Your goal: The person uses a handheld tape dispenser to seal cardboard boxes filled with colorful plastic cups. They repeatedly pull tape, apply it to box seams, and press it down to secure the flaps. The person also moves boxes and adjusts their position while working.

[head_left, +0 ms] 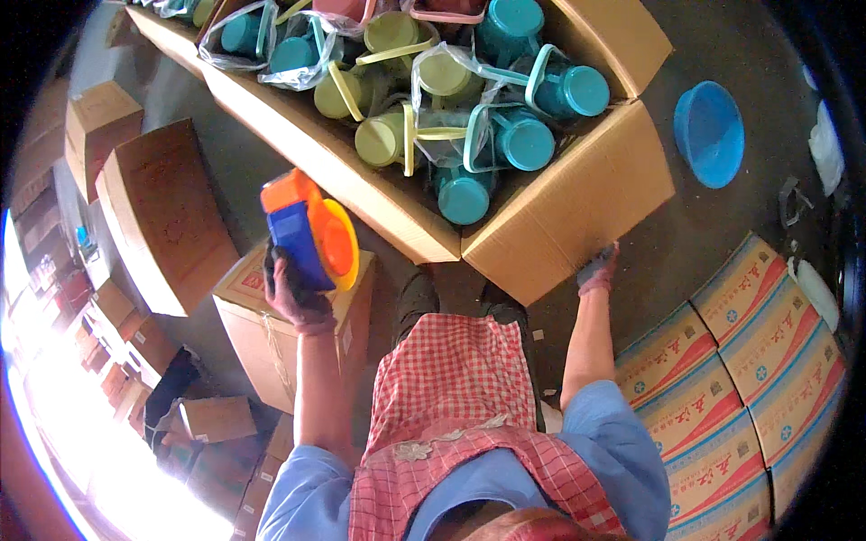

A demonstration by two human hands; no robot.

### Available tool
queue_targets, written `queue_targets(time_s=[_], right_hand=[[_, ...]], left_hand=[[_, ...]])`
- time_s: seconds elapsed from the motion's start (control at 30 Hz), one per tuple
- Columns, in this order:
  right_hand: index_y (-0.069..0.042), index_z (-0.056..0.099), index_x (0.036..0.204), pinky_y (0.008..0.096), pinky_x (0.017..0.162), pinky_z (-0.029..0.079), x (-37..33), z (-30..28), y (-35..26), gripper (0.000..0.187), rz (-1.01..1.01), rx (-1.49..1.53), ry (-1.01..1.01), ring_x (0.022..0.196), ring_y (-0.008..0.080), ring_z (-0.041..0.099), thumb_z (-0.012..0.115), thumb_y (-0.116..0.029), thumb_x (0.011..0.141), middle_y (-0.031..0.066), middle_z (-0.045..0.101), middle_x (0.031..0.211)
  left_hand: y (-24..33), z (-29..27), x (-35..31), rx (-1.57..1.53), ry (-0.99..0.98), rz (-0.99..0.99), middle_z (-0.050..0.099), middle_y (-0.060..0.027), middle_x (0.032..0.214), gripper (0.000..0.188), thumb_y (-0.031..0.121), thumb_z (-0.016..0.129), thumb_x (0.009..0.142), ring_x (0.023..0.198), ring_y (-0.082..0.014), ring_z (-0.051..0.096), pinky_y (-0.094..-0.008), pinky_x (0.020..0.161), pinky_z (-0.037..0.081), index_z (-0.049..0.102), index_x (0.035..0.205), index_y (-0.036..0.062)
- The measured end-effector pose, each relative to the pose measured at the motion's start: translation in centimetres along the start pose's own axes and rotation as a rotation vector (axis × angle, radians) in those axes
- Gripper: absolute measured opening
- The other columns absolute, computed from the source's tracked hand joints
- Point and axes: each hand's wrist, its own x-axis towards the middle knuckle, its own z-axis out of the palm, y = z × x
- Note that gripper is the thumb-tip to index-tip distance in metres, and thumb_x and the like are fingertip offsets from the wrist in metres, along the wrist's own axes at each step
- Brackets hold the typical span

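My left hand, in a dark and pink glove, is closed round a tape dispenser with a blue and orange body and a yellow roll. It is held up left of the big open carton. My right hand, gloved alike, is closed at the lower edge of the carton's near flap, which slants outward. Inside the carton lie teal plastic jugs and olive-green ones with loop handles, several of them in clear plastic bags. A few reddish ones show at the far side.
A closed carton stands under my left hand, with an open brown box beyond it. At right, a blue basin sits on the floor. Printed cartons are stacked at lower right. More boxes lie at lower left.
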Motion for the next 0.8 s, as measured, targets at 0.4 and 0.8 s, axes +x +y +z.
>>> queue_targets(time_s=[0.4,0.8], right_hand=[[0.0,0.053,0.113,0.0361,0.094,0.036,-14.8,30.5,-1.3,0.049,0.039,-0.18,-1.116,0.107,0.0235,0.051,0.057,-0.033,0.078,0.0114,0.053,0.116],[-0.013,0.062,0.095,0.0326,0.074,0.046,-4.8,37.9,5.5,0.023,-0.399,-1.202,-0.869,0.079,0.0231,0.06,0.053,-0.028,0.08,0.011,0.063,0.09]], left_hand=[[8.0,9.5,-6.1,-0.328,-0.188,0.019,0.051,-0.0116,0.111,0.039,0.037,0.044,0.087,0.096,-0.0262,0.055,-0.0421,0.079,0.05,0.048,0.108,0.0044],[-7.2,10.2,1.8,-0.148,0.228,0.07,0.06,-0.0072,0.093,0.026,0.007,0.052,0.08,0.082,-0.0173,0.057,-0.0295,0.075,0.046,0.057,0.104,-0.0028]])
